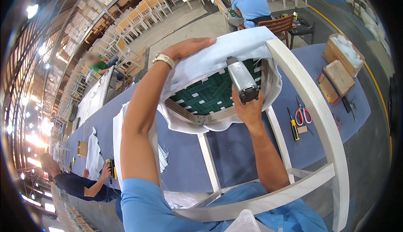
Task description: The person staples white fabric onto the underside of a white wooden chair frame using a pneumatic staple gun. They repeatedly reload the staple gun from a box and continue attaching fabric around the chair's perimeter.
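Note:
A white wooden chair frame [329, 118] lies upside down on the table, its seat underside facing up with green woven webbing [205, 90]. Light blue-white upholstery fabric [193, 72] wraps over the seat's rim. My left hand [187, 49] is closed over the fabric at the seat's far left edge, its other fingers hidden behind it. In my right hand [250, 111] is a silver staple gun [243, 78] with a black end cap, its nose against the fabric at the far rim. Loose fabric hangs from the near edge.
On the blue-covered table [310, 156] to the right lie a yellow screwdriver [294, 127], red-handled scissors [303, 115], pliers [352, 106] and boxes [338, 74]. A co-worker [90, 181] holds a tool at left. Another person [252, 3] sits beyond the table, near chairs.

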`<control>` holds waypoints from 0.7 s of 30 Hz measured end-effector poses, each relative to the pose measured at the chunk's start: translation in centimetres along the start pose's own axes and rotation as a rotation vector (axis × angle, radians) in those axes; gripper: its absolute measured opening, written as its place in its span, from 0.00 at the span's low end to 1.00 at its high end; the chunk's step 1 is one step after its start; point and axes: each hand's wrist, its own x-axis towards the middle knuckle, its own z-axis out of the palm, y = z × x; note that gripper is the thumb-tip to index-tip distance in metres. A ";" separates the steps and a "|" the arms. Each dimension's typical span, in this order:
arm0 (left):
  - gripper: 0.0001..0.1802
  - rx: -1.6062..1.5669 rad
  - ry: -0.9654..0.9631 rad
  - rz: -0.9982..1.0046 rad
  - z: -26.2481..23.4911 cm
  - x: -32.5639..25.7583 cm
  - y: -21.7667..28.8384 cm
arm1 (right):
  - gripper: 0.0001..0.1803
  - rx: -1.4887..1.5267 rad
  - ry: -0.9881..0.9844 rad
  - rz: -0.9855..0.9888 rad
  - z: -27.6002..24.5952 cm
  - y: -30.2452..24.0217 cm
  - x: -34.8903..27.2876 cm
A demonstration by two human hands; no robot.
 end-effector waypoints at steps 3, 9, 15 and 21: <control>0.51 0.131 0.062 0.081 1.5 -1.6 1.7 | 0.23 0.067 0.003 0.126 -0.4 -0.6 -0.1; 0.53 0.498 0.259 0.176 3.9 -4.0 3.2 | 0.24 0.018 0.016 -0.001 0.1 -0.8 -0.6; 0.51 0.648 0.348 0.212 4.8 -4.9 2.9 | 0.27 0.156 0.026 0.025 1.5 -2.6 -1.2; 0.51 0.623 0.343 0.195 5.1 -5.0 3.3 | 0.26 0.164 0.021 0.069 2.1 -3.7 -1.2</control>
